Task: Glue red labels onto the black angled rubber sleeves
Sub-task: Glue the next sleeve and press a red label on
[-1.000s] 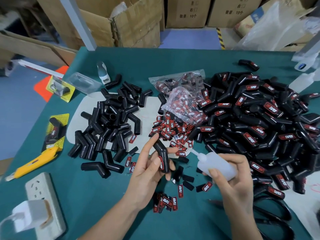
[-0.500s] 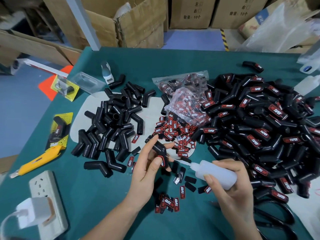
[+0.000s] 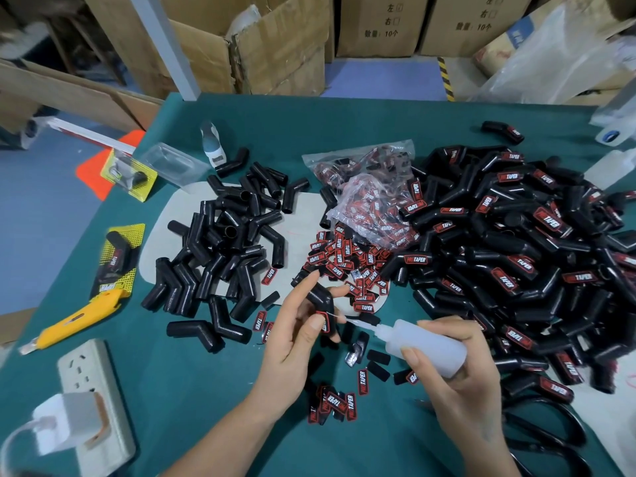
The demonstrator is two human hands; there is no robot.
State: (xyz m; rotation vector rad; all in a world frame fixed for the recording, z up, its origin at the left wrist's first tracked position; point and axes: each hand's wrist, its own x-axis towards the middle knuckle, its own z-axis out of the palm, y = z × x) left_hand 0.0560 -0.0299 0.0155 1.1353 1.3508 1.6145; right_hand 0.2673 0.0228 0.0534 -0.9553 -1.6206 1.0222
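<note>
1. Left hand point(image 3: 292, 342): holding one black angled sleeve point(image 3: 321, 301) above the near middle of the desk point(image 3: 192, 401), thumb pressed on a red label point(image 3: 325, 323) on the sleeve's lower leg, index finger stretched up past the bend, other fingers curled behind.
2. Right hand point(image 3: 457, 383): wrapped around a translucent glue bottle point(image 3: 425, 347), thumb on the near side, fingers over the top; thin nozzle aimed left, tip just beside the label's edge.
3. Step in hand, by judgement: glue going to the seam where label meets rubber, or the label being held down while glue sets; whether any glue is flowing cannot be told.
4. Supply: unlabelled sleeves point(image 3: 223, 249) heaped toward the left edge on a pale mat point(image 3: 303, 215); loose labels point(image 3: 347, 266) at the centre and more near the front edge; bagged labels point(image 3: 371, 194) behind them.
5. Done work: large labelled heap point(image 3: 516, 253) filling the right side.
6. Next move, likely: nozzle withdrawn without smearing, firm thumb pressure kept flat on the label, then the finished sleeve dropped onto the right heap.
7. Risk: glue stringing onto the fingertips point(image 3: 316, 325) or surplus squeezing past the label border.
</note>
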